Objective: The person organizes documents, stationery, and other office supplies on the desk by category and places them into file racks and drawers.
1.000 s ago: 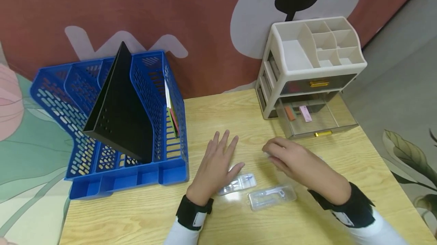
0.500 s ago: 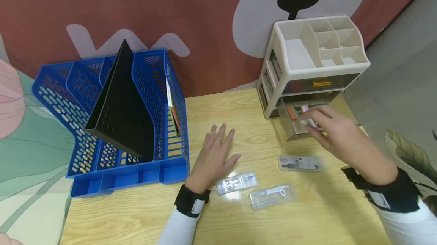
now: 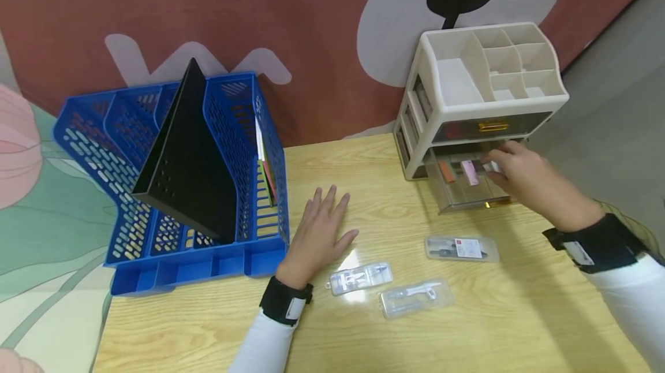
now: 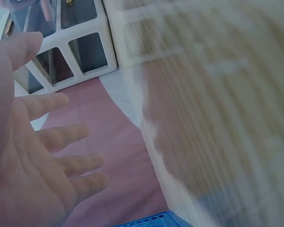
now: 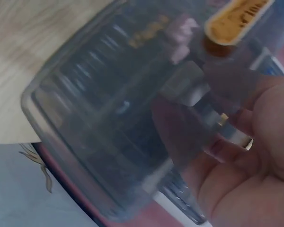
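Note:
My right hand [image 3: 540, 185] reaches over the pulled-out clear drawer [image 3: 457, 200] and pinches a small white block [image 3: 490, 167], perhaps an eraser. In the right wrist view the fingers and that whitish block [image 5: 187, 85] show through the drawer's clear plastic. Beside it in the drawer lie a pink eraser-like block [image 3: 470, 172] and an orange one [image 3: 446, 171]. My left hand [image 3: 313, 240] rests on the table with fingers spread, holding nothing. Nearest to it is a clear case with a compass set [image 3: 359, 279].
A second clear case with a white compass [image 3: 415, 298] and a labelled case [image 3: 462, 249] lie on the wooden table. The white drawer cabinet [image 3: 499, 107] stands back right. On the left, a blue file rack [image 3: 202, 269] holds a black folder [image 3: 194, 176].
My right hand has lifted from beside the labelled case and carried the small white block right and back, into the drawer area. The left hand has slid slightly toward me.

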Demonstrator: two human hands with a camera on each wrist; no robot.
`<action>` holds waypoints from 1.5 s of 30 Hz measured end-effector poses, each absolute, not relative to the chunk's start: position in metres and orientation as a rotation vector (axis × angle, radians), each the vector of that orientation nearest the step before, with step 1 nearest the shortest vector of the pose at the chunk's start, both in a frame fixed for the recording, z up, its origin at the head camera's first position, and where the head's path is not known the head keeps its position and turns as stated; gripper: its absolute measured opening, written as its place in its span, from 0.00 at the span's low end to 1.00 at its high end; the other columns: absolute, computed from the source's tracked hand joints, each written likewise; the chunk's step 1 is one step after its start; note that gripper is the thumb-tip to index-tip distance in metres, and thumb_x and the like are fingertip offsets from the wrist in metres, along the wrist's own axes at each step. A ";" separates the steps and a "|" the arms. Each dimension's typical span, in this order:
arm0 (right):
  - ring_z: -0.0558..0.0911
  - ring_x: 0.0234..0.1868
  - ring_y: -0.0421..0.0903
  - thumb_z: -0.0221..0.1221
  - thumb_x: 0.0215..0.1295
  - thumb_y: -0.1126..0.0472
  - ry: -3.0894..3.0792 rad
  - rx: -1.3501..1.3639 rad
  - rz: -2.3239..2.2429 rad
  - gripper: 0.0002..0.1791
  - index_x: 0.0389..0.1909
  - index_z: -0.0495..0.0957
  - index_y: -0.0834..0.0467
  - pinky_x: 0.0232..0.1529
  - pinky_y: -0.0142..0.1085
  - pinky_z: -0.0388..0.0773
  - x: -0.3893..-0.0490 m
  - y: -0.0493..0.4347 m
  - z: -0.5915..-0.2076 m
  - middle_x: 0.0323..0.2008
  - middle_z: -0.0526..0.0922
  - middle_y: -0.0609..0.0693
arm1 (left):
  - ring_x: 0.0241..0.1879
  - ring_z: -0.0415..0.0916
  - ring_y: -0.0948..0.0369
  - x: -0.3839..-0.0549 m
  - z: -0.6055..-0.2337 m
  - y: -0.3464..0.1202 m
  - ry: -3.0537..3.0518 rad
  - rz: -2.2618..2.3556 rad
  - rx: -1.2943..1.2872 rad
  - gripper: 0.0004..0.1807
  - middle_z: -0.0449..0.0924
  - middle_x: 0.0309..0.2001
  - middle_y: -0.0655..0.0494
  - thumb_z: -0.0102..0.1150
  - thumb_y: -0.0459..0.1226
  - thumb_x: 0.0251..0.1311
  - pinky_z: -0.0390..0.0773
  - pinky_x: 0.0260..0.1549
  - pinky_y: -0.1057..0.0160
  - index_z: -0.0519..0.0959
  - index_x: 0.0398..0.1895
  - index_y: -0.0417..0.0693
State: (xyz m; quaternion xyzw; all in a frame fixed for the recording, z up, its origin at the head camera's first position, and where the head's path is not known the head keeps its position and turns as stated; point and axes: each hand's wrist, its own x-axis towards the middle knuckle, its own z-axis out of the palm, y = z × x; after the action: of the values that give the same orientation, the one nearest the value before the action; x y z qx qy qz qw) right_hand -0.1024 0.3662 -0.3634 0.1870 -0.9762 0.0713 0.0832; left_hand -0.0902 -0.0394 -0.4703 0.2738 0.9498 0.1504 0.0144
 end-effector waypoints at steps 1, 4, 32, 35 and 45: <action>0.83 0.34 0.60 0.74 0.54 0.73 -2.942 0.541 0.218 0.15 0.43 0.82 0.69 0.30 0.54 0.84 -0.104 0.367 -0.364 0.42 0.81 0.68 | 0.81 0.47 0.37 -0.090 -0.470 -0.040 2.956 0.465 0.852 0.41 0.53 0.82 0.42 0.52 0.61 0.72 0.57 0.76 0.36 0.58 0.82 0.54; 0.83 0.37 0.62 0.72 0.57 0.72 -3.008 0.493 0.231 0.15 0.45 0.82 0.70 0.33 0.56 0.85 -0.110 0.370 -0.366 0.43 0.80 0.69 | 0.81 0.47 0.36 -0.089 -0.470 -0.042 2.957 0.457 0.856 0.42 0.53 0.82 0.41 0.52 0.61 0.72 0.58 0.76 0.36 0.58 0.82 0.53; 0.83 0.39 0.69 0.69 0.61 0.68 -3.073 0.393 0.214 0.17 0.47 0.79 0.73 0.38 0.63 0.81 -0.126 0.375 -0.378 0.43 0.80 0.73 | 0.80 0.48 0.37 -0.069 -0.472 -0.058 2.939 0.383 0.886 0.41 0.54 0.81 0.41 0.53 0.61 0.72 0.59 0.76 0.37 0.61 0.81 0.52; 0.82 0.38 0.68 0.67 0.63 0.67 -3.032 0.364 0.219 0.16 0.47 0.79 0.73 0.36 0.62 0.81 -0.116 0.372 -0.373 0.40 0.81 0.72 | 0.80 0.48 0.37 -0.067 -0.471 -0.058 2.941 0.367 0.895 0.41 0.54 0.81 0.41 0.53 0.61 0.72 0.58 0.76 0.37 0.62 0.80 0.52; 0.81 0.41 0.63 0.65 0.60 0.71 -2.773 0.352 0.295 0.13 0.46 0.81 0.70 0.40 0.59 0.80 -0.070 0.353 -0.361 0.46 0.82 0.66 | 0.80 0.51 0.37 -0.061 -0.468 -0.062 2.977 0.358 0.948 0.38 0.56 0.81 0.40 0.54 0.58 0.72 0.59 0.75 0.37 0.65 0.78 0.50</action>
State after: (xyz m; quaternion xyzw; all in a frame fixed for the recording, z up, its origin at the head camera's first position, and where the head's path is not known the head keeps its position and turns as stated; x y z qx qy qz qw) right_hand -0.0703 0.3529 -0.3611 0.1235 -0.9731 0.1034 0.1647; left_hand -0.0606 -0.0618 -0.4684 0.3016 0.9466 0.1138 -0.0015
